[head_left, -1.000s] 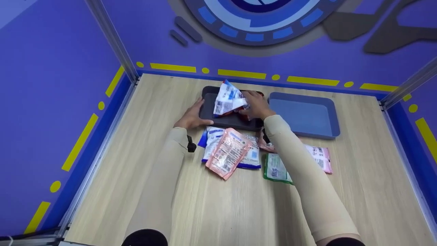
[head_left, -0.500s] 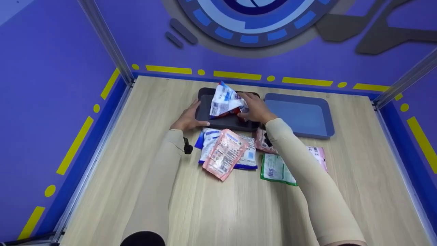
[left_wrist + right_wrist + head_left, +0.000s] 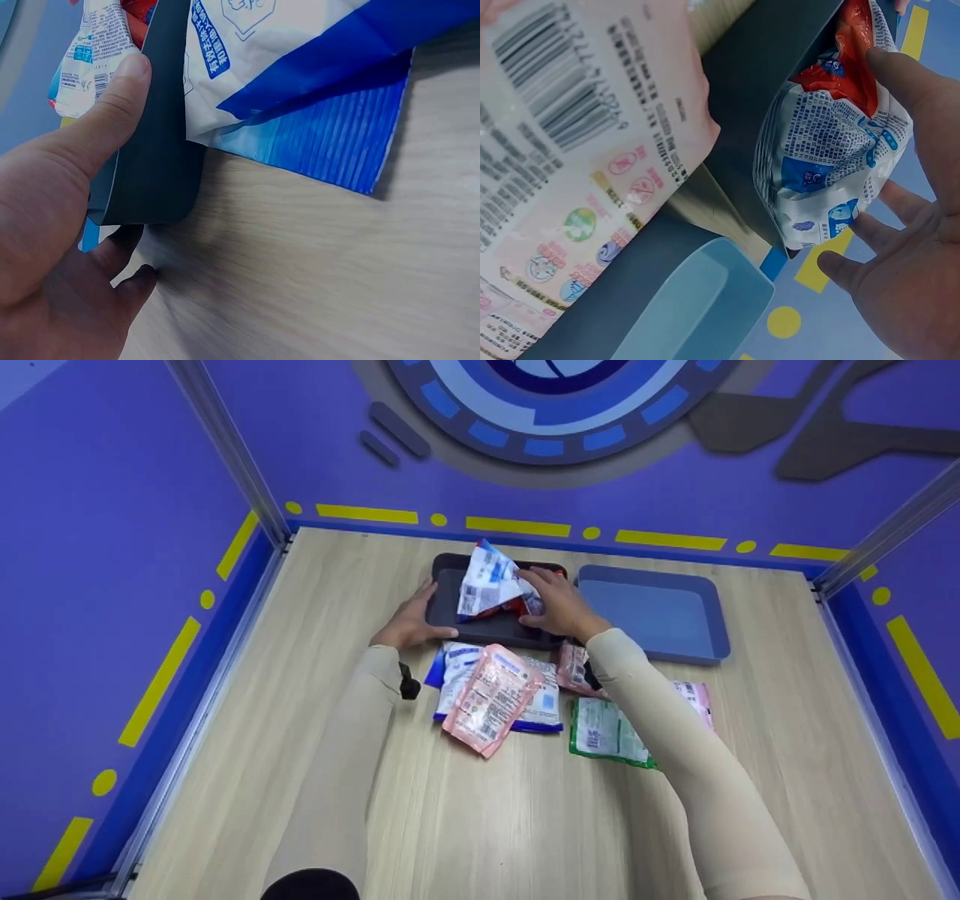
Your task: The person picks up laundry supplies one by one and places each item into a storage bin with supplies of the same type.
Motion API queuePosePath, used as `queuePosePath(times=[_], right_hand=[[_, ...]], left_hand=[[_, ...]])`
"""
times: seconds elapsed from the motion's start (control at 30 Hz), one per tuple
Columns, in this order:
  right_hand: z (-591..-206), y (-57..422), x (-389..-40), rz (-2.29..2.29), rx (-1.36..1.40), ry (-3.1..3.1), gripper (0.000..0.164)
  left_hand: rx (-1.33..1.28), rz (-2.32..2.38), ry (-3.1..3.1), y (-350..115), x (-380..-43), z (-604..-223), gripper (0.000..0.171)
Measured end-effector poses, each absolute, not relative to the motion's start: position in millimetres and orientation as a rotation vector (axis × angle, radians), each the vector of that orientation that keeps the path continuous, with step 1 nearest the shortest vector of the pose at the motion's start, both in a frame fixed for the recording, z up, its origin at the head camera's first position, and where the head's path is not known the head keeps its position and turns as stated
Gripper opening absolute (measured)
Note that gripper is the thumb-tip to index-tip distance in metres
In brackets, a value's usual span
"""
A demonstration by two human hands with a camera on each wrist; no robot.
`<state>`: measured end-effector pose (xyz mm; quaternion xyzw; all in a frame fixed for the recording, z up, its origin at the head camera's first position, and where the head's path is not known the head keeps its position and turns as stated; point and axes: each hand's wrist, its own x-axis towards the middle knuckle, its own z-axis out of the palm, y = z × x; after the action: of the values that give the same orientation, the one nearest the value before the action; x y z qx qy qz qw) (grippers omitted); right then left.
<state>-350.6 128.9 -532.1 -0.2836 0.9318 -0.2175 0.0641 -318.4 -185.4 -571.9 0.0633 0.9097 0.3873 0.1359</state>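
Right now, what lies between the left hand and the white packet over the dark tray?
In the head view, the left wall of the dark tray, then a bare strip of its floor, lie between the left hand and white packet.

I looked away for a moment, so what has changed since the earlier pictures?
The head view drifted slightly. The right sleeve now covers less of the green pack and more of the pink-white pack. The right hand seems to have eased slightly toward the person. No clear release or new hold shows. The left hand stays at the dark tray; the blue tray is unmoved.
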Motion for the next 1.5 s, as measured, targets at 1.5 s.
queuePosePath(times=[1.5], right_hand=[[-532.6, 132.4, -299.1, -0.628, -1.235, 2.774, 0.08]], left_hand=[[0.195, 1.107, 2.639, -185.9, -317.1, -570.3, 0.111]])
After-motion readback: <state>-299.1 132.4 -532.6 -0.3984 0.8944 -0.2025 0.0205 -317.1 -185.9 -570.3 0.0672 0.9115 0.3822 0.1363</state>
